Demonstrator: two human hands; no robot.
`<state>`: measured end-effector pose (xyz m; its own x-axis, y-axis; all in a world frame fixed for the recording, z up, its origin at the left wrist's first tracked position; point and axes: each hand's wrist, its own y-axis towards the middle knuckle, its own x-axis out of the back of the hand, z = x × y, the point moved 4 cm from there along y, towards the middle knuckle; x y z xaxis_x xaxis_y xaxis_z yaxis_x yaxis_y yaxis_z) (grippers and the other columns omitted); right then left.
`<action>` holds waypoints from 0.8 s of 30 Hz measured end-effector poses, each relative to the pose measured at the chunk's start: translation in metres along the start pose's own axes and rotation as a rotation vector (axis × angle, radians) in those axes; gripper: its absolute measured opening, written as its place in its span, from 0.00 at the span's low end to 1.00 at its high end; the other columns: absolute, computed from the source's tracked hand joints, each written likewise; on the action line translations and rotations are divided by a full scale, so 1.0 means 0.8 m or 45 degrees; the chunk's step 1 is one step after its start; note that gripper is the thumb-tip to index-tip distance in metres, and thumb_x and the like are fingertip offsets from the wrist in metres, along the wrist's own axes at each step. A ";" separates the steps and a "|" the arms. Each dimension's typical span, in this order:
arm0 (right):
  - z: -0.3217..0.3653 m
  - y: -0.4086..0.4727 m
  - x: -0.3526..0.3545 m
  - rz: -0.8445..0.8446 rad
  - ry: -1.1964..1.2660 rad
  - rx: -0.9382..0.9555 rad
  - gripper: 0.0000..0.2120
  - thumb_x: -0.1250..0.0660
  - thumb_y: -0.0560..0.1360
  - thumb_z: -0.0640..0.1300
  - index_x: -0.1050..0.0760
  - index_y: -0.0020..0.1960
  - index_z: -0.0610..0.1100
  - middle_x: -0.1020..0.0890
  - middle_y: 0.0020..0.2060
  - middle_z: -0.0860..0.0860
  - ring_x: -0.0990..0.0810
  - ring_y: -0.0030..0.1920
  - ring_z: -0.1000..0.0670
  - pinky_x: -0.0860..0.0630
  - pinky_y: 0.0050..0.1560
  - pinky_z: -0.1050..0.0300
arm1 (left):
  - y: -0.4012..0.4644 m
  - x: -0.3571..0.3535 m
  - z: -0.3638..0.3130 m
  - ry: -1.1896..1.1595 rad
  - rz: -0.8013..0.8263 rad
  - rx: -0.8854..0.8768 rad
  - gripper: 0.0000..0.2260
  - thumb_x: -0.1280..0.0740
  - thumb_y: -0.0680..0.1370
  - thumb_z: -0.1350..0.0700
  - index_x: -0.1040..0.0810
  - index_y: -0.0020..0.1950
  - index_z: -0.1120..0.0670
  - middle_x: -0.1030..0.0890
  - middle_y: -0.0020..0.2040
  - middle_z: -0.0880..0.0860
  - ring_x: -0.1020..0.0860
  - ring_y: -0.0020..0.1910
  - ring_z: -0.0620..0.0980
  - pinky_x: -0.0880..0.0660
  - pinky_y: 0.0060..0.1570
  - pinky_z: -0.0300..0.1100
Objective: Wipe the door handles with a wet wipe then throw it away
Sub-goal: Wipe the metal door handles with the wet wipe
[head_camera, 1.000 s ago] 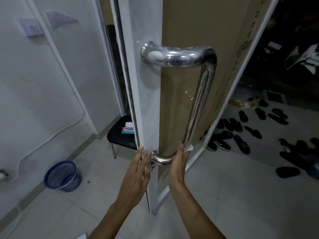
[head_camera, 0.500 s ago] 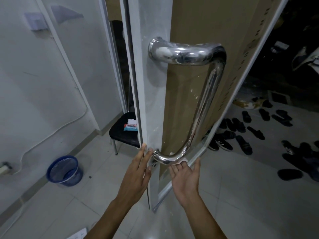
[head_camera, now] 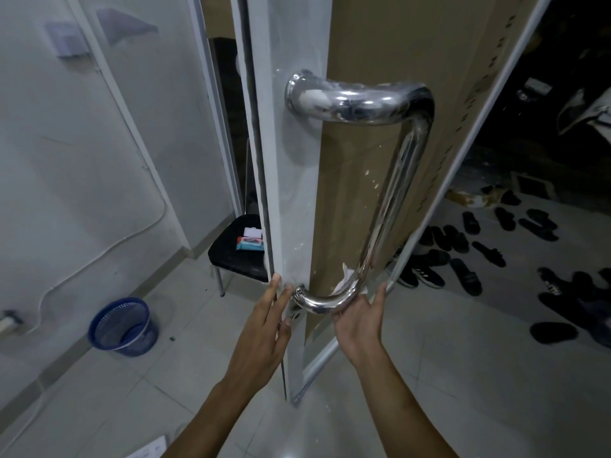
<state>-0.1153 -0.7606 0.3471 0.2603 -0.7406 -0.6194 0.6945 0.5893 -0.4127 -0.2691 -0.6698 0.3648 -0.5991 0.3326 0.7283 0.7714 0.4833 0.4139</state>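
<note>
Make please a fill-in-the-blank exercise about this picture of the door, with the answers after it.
1. The right hand presses a white wipe against the ____ bend of the steel handle.
2. The left hand rests flat on the ____ of the door.
3. The basket on the floor is ____ in colour.

Missing words: lower; edge; blue

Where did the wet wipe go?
In the head view, the wet wipe is low and centre-right, pressed by the right hand around the bottom bend of the shiny door handle, behind the bar.
</note>
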 end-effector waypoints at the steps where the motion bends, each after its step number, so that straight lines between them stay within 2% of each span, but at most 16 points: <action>1: -0.006 -0.007 0.000 -0.001 -0.007 -0.001 0.36 0.51 0.78 0.68 0.38 0.76 0.45 0.26 0.69 0.44 0.28 0.68 0.46 0.32 0.65 0.52 | 0.000 0.000 0.000 -0.002 -0.001 -0.003 0.24 0.46 0.82 0.54 0.45 0.78 0.50 0.53 0.80 0.45 0.49 0.77 0.38 0.51 0.70 0.26; 4: -0.023 -0.034 -0.001 -0.063 -0.156 0.120 0.32 0.51 0.80 0.64 0.44 0.78 0.48 0.35 0.74 0.52 0.33 0.71 0.52 0.39 0.69 0.56 | 0.001 0.002 0.000 -0.020 -0.008 -0.010 0.24 0.46 0.82 0.53 0.48 0.78 0.47 0.53 0.79 0.43 0.50 0.76 0.37 0.51 0.70 0.25; 7: -0.048 -0.058 -0.009 -0.078 -0.546 0.235 0.34 0.51 0.78 0.69 0.54 0.79 0.56 0.46 0.76 0.61 0.42 0.73 0.58 0.47 0.70 0.59 | 0.000 0.003 0.002 -0.043 -0.001 -0.005 0.25 0.47 0.82 0.51 0.50 0.78 0.43 0.54 0.79 0.42 0.50 0.76 0.37 0.51 0.70 0.24; 9: -0.062 -0.059 -0.015 -0.108 -0.870 0.356 0.40 0.53 0.73 0.74 0.63 0.78 0.59 0.58 0.77 0.62 0.53 0.76 0.60 0.51 0.71 0.59 | 0.001 0.001 0.003 -0.043 -0.004 -0.006 0.24 0.47 0.82 0.51 0.48 0.78 0.46 0.54 0.79 0.41 0.50 0.76 0.37 0.51 0.70 0.25; 11: -0.069 -0.057 -0.017 -0.163 -1.229 0.489 0.44 0.61 0.67 0.80 0.72 0.74 0.60 0.68 0.74 0.62 0.58 0.74 0.60 0.51 0.71 0.60 | 0.002 -0.001 0.004 -0.034 -0.024 -0.016 0.23 0.47 0.82 0.52 0.44 0.77 0.51 0.54 0.79 0.40 0.50 0.76 0.37 0.52 0.70 0.25; 13: -0.075 -0.051 -0.008 -0.193 -1.541 0.609 0.43 0.66 0.66 0.80 0.77 0.72 0.60 0.73 0.72 0.60 0.62 0.74 0.58 0.51 0.72 0.60 | 0.002 -0.003 0.005 -0.026 -0.042 -0.031 0.23 0.47 0.82 0.52 0.41 0.77 0.55 0.54 0.79 0.41 0.50 0.77 0.38 0.52 0.70 0.25; 15: -0.079 -0.043 0.005 -0.196 -1.747 0.711 0.40 0.65 0.71 0.76 0.77 0.73 0.57 0.71 0.75 0.56 0.61 0.77 0.54 0.49 0.73 0.58 | 0.002 -0.004 0.005 -0.027 -0.052 -0.034 0.23 0.46 0.82 0.52 0.41 0.77 0.55 0.54 0.79 0.41 0.50 0.77 0.38 0.52 0.70 0.25; 17: -0.074 -0.035 0.016 -0.212 -1.916 0.851 0.39 0.60 0.76 0.71 0.72 0.76 0.53 0.62 0.78 0.50 0.56 0.78 0.50 0.45 0.73 0.54 | 0.001 -0.005 0.005 -0.033 -0.060 -0.029 0.23 0.46 0.82 0.53 0.41 0.77 0.55 0.54 0.79 0.42 0.50 0.77 0.37 0.52 0.70 0.25; 19: -0.060 -0.030 0.022 -0.206 -2.075 0.996 0.38 0.56 0.79 0.69 0.64 0.79 0.48 0.53 0.79 0.48 0.53 0.79 0.49 0.46 0.74 0.51 | 0.001 -0.007 0.006 -0.037 -0.056 -0.012 0.23 0.47 0.82 0.51 0.42 0.77 0.54 0.54 0.79 0.42 0.50 0.77 0.38 0.52 0.70 0.25; 21: -0.042 -0.028 0.022 -0.165 -2.205 1.092 0.38 0.54 0.80 0.67 0.56 0.80 0.45 0.48 0.79 0.47 0.51 0.79 0.50 0.50 0.74 0.51 | 0.001 -0.009 0.007 -0.049 -0.054 0.007 0.23 0.49 0.83 0.46 0.45 0.78 0.49 0.54 0.79 0.42 0.50 0.77 0.39 0.52 0.70 0.25; 24: -0.019 -0.023 0.021 -0.091 -2.374 1.122 0.37 0.53 0.80 0.67 0.44 0.78 0.42 0.41 0.77 0.46 0.42 0.77 0.47 0.46 0.76 0.50 | 0.001 -0.011 0.003 -0.061 -0.054 0.033 0.23 0.54 0.82 0.41 0.52 0.77 0.39 0.55 0.79 0.40 0.52 0.77 0.37 0.51 0.70 0.27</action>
<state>-0.1336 -0.7790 0.3343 0.0500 -0.4512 0.8910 0.6498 0.6922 0.3141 -0.2637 -0.6706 0.3577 -0.6410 0.3497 0.6832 0.7399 0.5184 0.4288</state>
